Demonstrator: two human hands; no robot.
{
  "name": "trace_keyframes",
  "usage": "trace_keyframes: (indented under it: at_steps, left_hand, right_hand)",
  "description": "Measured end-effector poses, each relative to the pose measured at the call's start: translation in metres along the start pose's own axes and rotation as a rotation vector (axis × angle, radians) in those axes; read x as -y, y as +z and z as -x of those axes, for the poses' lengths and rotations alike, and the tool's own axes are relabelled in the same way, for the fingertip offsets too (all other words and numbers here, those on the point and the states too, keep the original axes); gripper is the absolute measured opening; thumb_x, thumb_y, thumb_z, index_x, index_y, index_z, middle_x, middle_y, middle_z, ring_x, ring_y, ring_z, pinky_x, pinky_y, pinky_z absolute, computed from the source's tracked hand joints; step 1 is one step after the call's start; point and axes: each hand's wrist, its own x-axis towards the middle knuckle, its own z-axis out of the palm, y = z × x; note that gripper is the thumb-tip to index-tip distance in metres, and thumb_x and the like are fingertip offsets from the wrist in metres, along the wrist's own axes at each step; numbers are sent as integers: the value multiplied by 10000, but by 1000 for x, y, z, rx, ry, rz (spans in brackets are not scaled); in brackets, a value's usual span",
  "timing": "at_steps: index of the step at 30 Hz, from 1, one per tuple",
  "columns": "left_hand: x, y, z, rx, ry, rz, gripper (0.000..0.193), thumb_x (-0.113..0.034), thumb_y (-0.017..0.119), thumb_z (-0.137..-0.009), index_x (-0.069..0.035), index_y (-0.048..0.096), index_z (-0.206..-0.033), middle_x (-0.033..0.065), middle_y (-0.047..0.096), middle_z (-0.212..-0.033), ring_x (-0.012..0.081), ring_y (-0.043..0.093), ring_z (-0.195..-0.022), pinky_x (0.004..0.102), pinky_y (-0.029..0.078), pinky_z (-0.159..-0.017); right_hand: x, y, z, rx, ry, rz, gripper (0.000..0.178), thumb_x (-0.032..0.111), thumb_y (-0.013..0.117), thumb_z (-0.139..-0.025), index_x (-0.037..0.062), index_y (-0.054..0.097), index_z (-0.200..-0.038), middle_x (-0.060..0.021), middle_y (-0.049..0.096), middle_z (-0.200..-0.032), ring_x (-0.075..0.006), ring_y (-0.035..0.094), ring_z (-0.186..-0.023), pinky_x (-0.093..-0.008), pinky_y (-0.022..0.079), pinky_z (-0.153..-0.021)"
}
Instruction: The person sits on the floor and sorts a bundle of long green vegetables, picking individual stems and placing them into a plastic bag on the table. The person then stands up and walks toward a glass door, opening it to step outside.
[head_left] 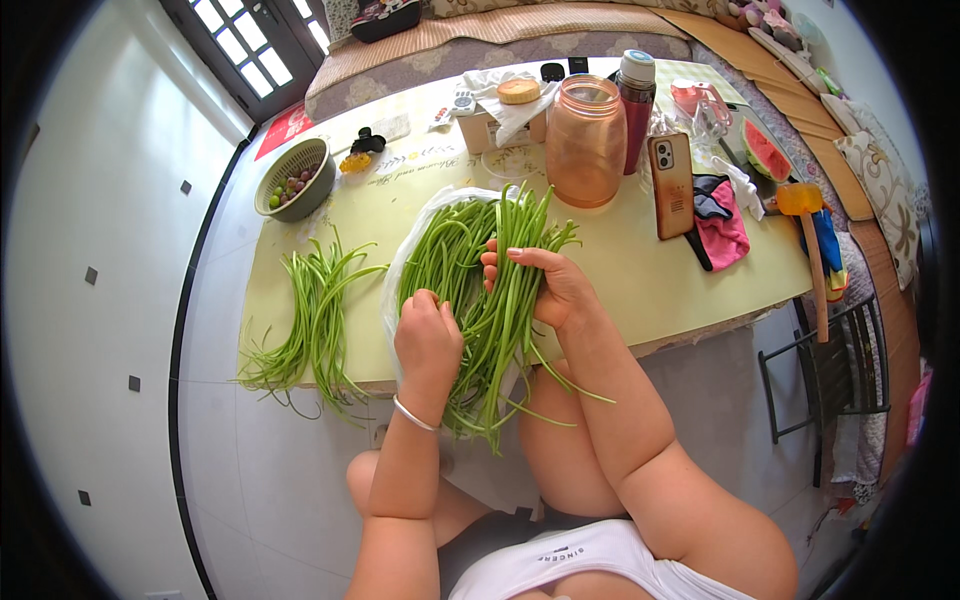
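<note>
A big heap of long, thin green vegetable stalks (440, 240) lies in a white plastic bag (396, 285) at the table's near edge. My right hand (545, 280) is wrapped round a bunch of these stalks (505, 330), thumb across the front, and the lower ends hang past the edge over my lap. Close by on the left, my left hand (428, 340) is closed with its fingertips against the heap. Its back hides whatever it pinches. A separate, smaller pile of stalks (318, 320) rests further left, some tips drooping over the edge.
A green basket of grapes (295, 185) stands at the far left. Behind the heap are a large orange-tinted jar (585, 140), a dark red flask (636, 110) and an upright phone (671, 185). Further right are pink cloth (722, 235), watermelon (765, 150) and an orange-headed mallet (800, 200).
</note>
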Motion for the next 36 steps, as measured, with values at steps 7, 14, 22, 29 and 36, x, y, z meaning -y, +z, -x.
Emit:
trace_keyframes:
  at_steps: [7, 14, 22, 29, 36]
  left_hand:
    - [3, 1, 0, 74, -3, -77, 91, -99, 654, -818, -26, 635, -870, 156, 625, -800, 344, 614, -764, 439, 492, -681]
    - [4, -4, -1, 72, 18, -41, 70, -81, 667, -785, -31, 636, -822, 137, 620, -759, 299, 608, -694, 399, 495, -644]
    - [-20, -24, -3, -168, -5, 446, 79, -3, 692, -797, -12, 628, -842, 64, 642, -748, 151, 611, -645, 281, 497, -625]
    - [-40, -19, 7, -80, 234, 507, 106, 43, 693, -786, 4, 688, -884, 85, 663, -809, 168, 637, -697, 266, 507, -643]
    - [-23, -23, -3, -40, 164, 328, 196, -5, 631, -830, 8, 677, -1020, 158, 644, -1044, 276, 620, -942, 352, 491, -837]
  right_hand:
    - [0, -6, -3, -12, 18, 28, 334, 32, 628, -837, -73, 566, -1148, -197, 651, -1035, -264, 647, -907, -405, 548, -840]
    - [0, -3, -2, -7, 11, 44, 336, 35, 625, -840, -69, 562, -1153, -192, 650, -1047, -261, 645, -917, -406, 548, -837]
    - [-3, 0, 0, -66, -44, 173, 350, 53, 676, -827, -57, 569, -1142, -173, 665, -1011, -235, 655, -884, -381, 558, -795]
    - [-7, 19, 8, 40, -74, 295, 286, 26, 703, -815, -43, 590, -1069, -137, 668, -867, -214, 656, -780, -337, 544, -694]
    - [-5, 10, 6, -92, -89, 241, 244, 45, 703, -818, -40, 594, -1019, -137, 661, -841, -230, 659, -734, -360, 563, -666]
